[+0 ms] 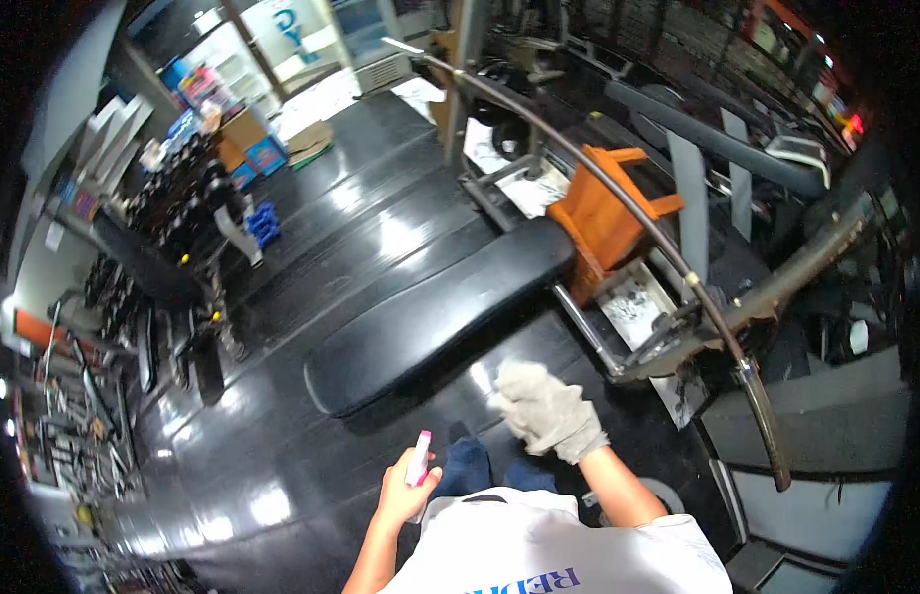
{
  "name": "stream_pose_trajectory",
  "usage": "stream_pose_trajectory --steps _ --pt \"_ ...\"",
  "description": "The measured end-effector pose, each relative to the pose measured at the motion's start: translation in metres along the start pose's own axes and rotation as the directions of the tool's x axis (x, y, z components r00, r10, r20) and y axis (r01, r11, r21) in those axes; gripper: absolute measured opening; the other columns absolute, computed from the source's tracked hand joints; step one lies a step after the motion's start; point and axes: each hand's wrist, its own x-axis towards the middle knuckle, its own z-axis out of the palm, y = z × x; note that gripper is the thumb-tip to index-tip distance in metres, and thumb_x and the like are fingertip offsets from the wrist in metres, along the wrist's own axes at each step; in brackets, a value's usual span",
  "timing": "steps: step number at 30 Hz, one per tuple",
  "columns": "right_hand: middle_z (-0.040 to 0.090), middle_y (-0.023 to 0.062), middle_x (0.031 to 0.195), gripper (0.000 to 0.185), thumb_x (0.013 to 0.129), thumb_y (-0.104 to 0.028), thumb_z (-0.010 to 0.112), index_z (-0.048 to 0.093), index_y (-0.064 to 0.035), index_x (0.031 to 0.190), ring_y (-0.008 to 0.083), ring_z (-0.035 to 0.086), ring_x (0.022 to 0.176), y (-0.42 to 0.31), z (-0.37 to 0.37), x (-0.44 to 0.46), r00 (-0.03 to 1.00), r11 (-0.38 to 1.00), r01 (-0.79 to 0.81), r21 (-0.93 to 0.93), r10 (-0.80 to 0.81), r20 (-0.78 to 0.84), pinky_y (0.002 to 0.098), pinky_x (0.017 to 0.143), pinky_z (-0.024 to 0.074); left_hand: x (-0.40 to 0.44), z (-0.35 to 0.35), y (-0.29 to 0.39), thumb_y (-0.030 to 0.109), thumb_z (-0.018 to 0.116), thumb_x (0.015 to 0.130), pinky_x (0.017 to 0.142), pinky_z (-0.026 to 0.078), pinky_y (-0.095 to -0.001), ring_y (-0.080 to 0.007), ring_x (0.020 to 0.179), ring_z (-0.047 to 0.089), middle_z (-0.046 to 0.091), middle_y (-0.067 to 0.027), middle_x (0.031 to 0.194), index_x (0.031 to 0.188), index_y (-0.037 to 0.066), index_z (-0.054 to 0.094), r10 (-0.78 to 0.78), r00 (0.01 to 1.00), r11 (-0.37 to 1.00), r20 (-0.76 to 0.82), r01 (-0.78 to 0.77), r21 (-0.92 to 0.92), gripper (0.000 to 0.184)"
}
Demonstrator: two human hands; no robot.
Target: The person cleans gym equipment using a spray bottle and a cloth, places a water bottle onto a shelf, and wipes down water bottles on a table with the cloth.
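Through the head camera I'm seeing the left hand (405,487) near half past six, its fingers curling closed around a small white bottle (417,461) with a pink top; the palm is hiding the bottle's lower end. At five o'clock the right hand (564,426) is sitting inside a grey cloth (529,391) that is covering it down to the wrist — I can't tell whether those fingers are gripping or spreading. The cloth's outer edge is blurring slightly.

A black padded bench (440,312) is lying across the centre, apart from both hands. At two o'clock a wooden stool (598,213) is standing at its far end, partly hiding behind a long curved bar (643,213). Blue dumbbells (263,225) are showing near ten o'clock, but the rack beyond is blending into dark clutter. At six o'clock the frame is cutting off the white shirt's (539,544) lettering — I'm reading only part. Dark blue footwear is peeking out above it, too shadowed to make out.
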Motion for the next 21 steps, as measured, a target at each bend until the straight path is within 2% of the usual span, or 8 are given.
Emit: stream_pose_trajectory --steps 5,8,9,10,12,14,16,21 --pt "0.065 -0.0014 0.116 0.038 0.073 -0.013 0.071 0.068 -0.0236 0.109 0.0212 0.065 0.107 -0.096 0.04 0.058 0.977 0.966 0.056 0.252 -0.105 0.186 0.0318 0.081 0.0574 -0.046 -0.047 -0.041 0.02 0.073 0.081 0.062 0.047 -0.0304 -0.0129 0.06 0.057 0.058 -0.0037 0.065 0.104 0.007 0.065 -0.038 0.987 0.997 -0.154 0.027 -0.074 0.028" --pt "0.064 0.0054 0.128 0.061 0.073 -0.001 0.077 0.057 -0.0014 0.13 0.0127 0.063 0.111 -0.112 0.115 0.065 0.916 0.679 -0.321 0.66 0.046 0.399 0.0308 0.094 0.0527 -0.059 -0.081 -0.09 0.02 0.074 0.081 0.061 0.047 -0.0294 -0.0115 0.06 0.057 0.058 -0.0031 0.064 0.104 0.007 0.066 -0.043 0.966 0.986 -0.255 0.0 -0.166 0.027" --pt "0.07 0.0062 0.093 0.025 0.083 -0.025 0.073 0.066 -0.0199 0.107 0.0275 0.068 0.088 -0.128 0.126 0.078 0.968 0.685 -0.236 0.689 0.1 0.232 0.0381 0.077 0.0554 -0.063 -0.096 -0.101 0.018 0.075 0.08 0.062 0.048 -0.0291 -0.0105 0.061 0.057 0.06 -0.0031 0.066 0.104 0.007 0.067 -0.041 0.968 0.98 -0.247 -0.01 -0.2 0.027" --pt "0.07 0.0062 0.093 0.025 0.083 -0.025 0.073 0.066 -0.0199 0.107 0.0275 0.068 0.088 -0.149 0.125 0.099 0.969 0.685 -0.225 0.693 0.086 0.23 0.0381 0.077 0.0554 -0.066 -0.111 -0.114 0.018 0.075 0.08 0.063 0.048 -0.0293 -0.0108 0.062 0.058 0.063 -0.0037 0.068 0.105 0.007 0.067 -0.057 0.969 0.983 -0.241 0.012 -0.183 0.028" --pt "0.072 0.0077 0.104 0.03 0.081 -0.013 0.073 0.066 -0.011 0.111 0.022 0.069 0.092 -0.191 0.116 0.146 0.86 0.986 -0.167 0.022 0.135 0.492 0.0317 0.08 0.0561 -0.076 -0.153 -0.122 0.019 0.075 0.081 0.063 0.048 -0.0293 -0.0111 0.063 0.059 0.064 -0.0042 0.068 0.106 0.008 0.068 -0.017 0.972 0.993 -0.233 -0.01 -0.115 0.028" --pt "0.067 0.0066 0.108 0.038 0.071 -0.017 0.08 0.062 -0.0156 0.105 0.0255 0.067 0.093 -0.197 0.173 0.163 0.844 0.956 -0.239 0.168 0.119 0.523 0.0356 0.072 0.0549 -0.087 -0.196 -0.151 0.02 0.075 0.081 0.063 0.048 -0.0295 -0.0115 0.063 0.059 0.063 -0.0038 0.067 0.106 0.008 0.068 -0.025 0.97 0.994 -0.241 -0.002 -0.11 0.029" --pt "0.062 0.0034 0.114 0.057 0.059 -0.017 0.085 0.057 -0.0164 0.109 0.0246 0.066 0.095 -0.241 0.182 0.199 0.868 0.991 -0.016 -0.133 0.08 0.491 0.0383 0.069 0.0525 -0.098 -0.238 -0.178 0.02 0.075 0.081 0.062 0.048 -0.0288 -0.0103 0.062 0.059 0.062 -0.0033 0.066 0.107 0.008 0.069 -0.079 0.948 0.992 -0.309 0.044 -0.119 0.029" --pt "0.059 0.007 0.124 0.064 0.063 -0.005 0.079 0.054 -0.0166 0.12 0.0305 0.062 0.107 -0.31 0.25 0.253 0.932 0.904 0.007 0.427 -0.161 0.324 0.0349 0.09 0.0525 -0.138 -0.333 -0.231 0.015 0.074 0.08 0.056 0.044 -0.0275 -0.0073 0.057 0.053 0.057 -0.0016 0.059 0.105 0.006 0.07 -0.131 0.868 0.991 -0.478 0.096 -0.098 0.027"
